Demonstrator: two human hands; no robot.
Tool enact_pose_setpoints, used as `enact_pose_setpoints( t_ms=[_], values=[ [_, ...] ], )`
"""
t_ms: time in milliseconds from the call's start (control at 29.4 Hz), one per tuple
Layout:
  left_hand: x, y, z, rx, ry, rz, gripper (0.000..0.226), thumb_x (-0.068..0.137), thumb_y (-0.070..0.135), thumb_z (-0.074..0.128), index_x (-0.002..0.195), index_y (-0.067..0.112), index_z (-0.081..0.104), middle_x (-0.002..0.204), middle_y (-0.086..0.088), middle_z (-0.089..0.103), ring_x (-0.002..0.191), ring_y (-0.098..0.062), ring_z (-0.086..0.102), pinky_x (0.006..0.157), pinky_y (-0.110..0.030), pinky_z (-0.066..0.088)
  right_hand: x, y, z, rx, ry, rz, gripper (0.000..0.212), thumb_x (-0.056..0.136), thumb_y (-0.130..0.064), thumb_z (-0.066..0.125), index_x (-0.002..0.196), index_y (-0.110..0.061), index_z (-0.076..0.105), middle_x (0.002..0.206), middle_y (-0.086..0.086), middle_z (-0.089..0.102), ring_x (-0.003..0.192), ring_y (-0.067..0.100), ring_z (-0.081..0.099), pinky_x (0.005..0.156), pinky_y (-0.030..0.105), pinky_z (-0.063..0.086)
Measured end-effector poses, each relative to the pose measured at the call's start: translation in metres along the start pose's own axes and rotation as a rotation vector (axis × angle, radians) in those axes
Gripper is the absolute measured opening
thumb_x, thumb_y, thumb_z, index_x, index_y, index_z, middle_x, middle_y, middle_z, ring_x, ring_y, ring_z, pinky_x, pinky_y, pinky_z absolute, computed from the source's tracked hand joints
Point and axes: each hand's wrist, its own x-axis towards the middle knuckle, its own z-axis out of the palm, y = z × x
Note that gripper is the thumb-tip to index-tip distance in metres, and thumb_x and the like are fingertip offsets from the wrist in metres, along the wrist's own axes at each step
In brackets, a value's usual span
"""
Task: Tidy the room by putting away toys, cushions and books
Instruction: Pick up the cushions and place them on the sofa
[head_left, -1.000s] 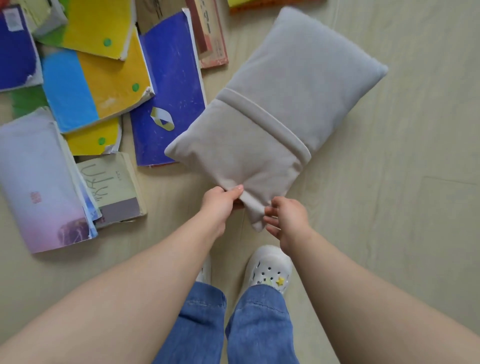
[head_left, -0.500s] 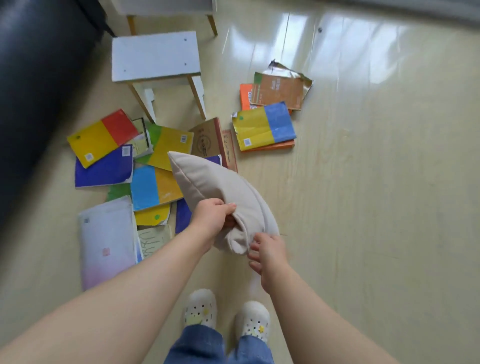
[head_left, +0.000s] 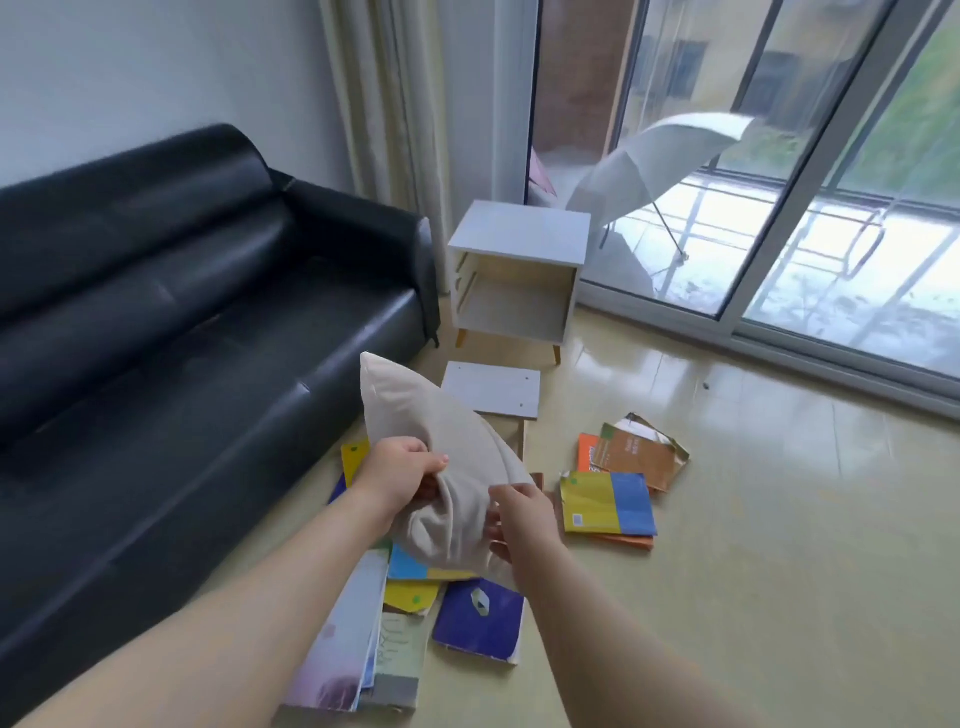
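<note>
The cushion (head_left: 415, 431) was off the floor (head_left: 753, 519), held in both your hands in front of you. It sat above the near book pile and just beside the front edge of the black sofa (head_left: 182, 312). It was beige and tilted, with the far corner pointing up toward the sofa seat and the near end bunched.

Your left hand (head_left: 400, 473) had its fingers curled over the cushion's near-left edge, pinching a fold of fabric. Your right hand (head_left: 519, 514) had bent fingers gripping the bunched near-right end. The thumb was hidden, so I can't say how it sat.

Books lay in two clusters on the floor.
- **Near cluster:** this one was under your arms and the cushion. It held a purple book (head_left: 478, 618), a lilac book (head_left: 337, 649) and a grey-cream book (head_left: 397, 660) touching it. Yellow and blue covers were partly hidden by the cushion.
- **Right cluster:** this one was apart from the first. A yellow-and-blue book (head_left: 608, 501) lay on top of an orange cover, with a brown book (head_left: 634, 454) just behind it.

A white side table (head_left: 519, 270) stood at the sofa's end with its open shelf facing you. A loose white panel (head_left: 491, 389) lay flat on the floor in front of it. A curtain (head_left: 395, 104) hung behind the table, and sliding glass doors (head_left: 831, 182) were to the right. An open white umbrella (head_left: 660, 161) stood outside the glass.
</note>
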Motion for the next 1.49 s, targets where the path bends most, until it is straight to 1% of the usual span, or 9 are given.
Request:
enact_pose_setpoints(
  t_ms=[238,272,442,645,917,1019,1155,1359,1495],
  values=[
    [-0.045,0.102,-0.185,0.382,0.351,0.273,0.041,0.09,0.023,0.057,0.054,0.014,0.041,0.059,-0.001,0.047,0.06,-0.016,0.045,0.056,-0.026,0.034,-0.088,-0.125,0.153,-0.249,-0.274,-0.257,0.008,0.089,-0.016,0.049,0.085,-0.02,0.053,0.085,0.004,0.056,0.075,0.02,0.052,0.067,0.029,0.045],
    [-0.048,0.094,-0.274,0.345,0.484,0.274,0.04,0.089,0.023,0.058,0.054,0.013,0.041,0.058,-0.001,0.047,0.059,-0.016,0.044,0.055,-0.026,0.033,-0.111,-0.134,0.244,-0.25,-0.351,-0.316,0.007,0.089,-0.016,0.049,0.087,-0.019,0.054,0.084,0.004,0.056,0.073,0.02,0.052,0.065,0.028,0.045],
    [-0.03,0.064,-0.462,0.297,0.626,0.176,0.038,0.088,0.023,0.058,0.054,0.015,0.044,0.061,0.001,0.048,0.068,-0.019,0.047,0.056,-0.028,0.032,-0.15,-0.13,0.435,-0.303,-0.434,-0.334,0.007,0.091,-0.015,0.05,0.092,-0.018,0.056,0.084,0.002,0.056,0.069,0.017,0.051,0.061,0.026,0.045],
    [-0.003,0.025,-0.593,0.051,0.707,0.067,0.02,0.09,0.023,0.055,0.077,0.01,0.062,0.081,-0.005,0.062,0.083,-0.024,0.055,0.071,-0.031,0.039,-0.156,-0.117,0.571,-0.424,-0.513,-0.312,0.014,0.091,-0.017,0.048,0.101,-0.02,0.058,0.086,0.0,0.056,0.07,0.014,0.051,0.066,0.027,0.044],
    [0.058,-0.006,-0.705,-0.524,0.808,-0.086,0.031,0.092,0.008,0.052,0.066,0.022,0.041,0.076,-0.007,0.051,0.1,-0.031,0.053,0.091,-0.037,0.041,-0.097,-0.109,0.728,-0.581,-0.65,-0.275,0.03,0.088,-0.008,0.046,0.113,-0.018,0.058,0.084,-0.001,0.057,0.076,0.018,0.053,0.067,0.028,0.045],
    [0.107,-0.014,-0.736,-0.787,0.764,-0.2,0.013,0.097,0.009,0.046,0.098,0.017,0.057,0.115,-0.019,0.058,0.115,-0.028,0.049,0.106,-0.036,0.036,-0.061,-0.117,0.784,-0.648,-0.696,-0.266,0.029,0.089,-0.011,0.048,0.116,-0.018,0.058,0.089,0.0,0.057,0.08,0.019,0.052,0.063,0.025,0.043],
    [0.218,-0.025,-0.804,-0.822,0.834,-0.374,0.026,0.098,0.015,0.045,0.087,-0.004,0.058,0.078,-0.012,0.054,0.074,-0.023,0.052,0.087,-0.025,0.035,0.008,-0.155,0.877,-0.831,-0.798,-0.186,0.036,0.091,-0.021,0.051,0.127,-0.024,0.051,0.113,0.0,0.055,0.1,0.02,0.051,0.075,0.029,0.042],
    [0.308,-0.037,-0.851,-0.82,0.74,-0.475,0.036,0.098,0.022,0.045,0.065,0.008,0.047,0.067,-0.004,0.048,0.06,-0.015,0.045,0.07,-0.028,0.035,0.056,-0.166,0.944,-0.936,-0.781,-0.284,0.038,0.091,-0.028,0.051,0.128,-0.028,0.052,0.119,-0.006,0.056,0.114,0.017,0.048,0.094,0.029,0.041],
    [0.316,-0.037,-0.867,-0.676,0.669,-0.297,0.016,0.097,0.015,0.048,0.085,0.013,0.059,0.078,0.002,0.062,0.071,-0.008,0.059,0.066,-0.022,0.042,0.075,-0.166,0.972,-0.878,-0.645,-0.35,0.029,0.094,-0.028,0.042,0.116,-0.025,0.061,0.108,-0.004,0.061,0.104,0.017,0.052,0.091,0.032,0.044]
  ],
)
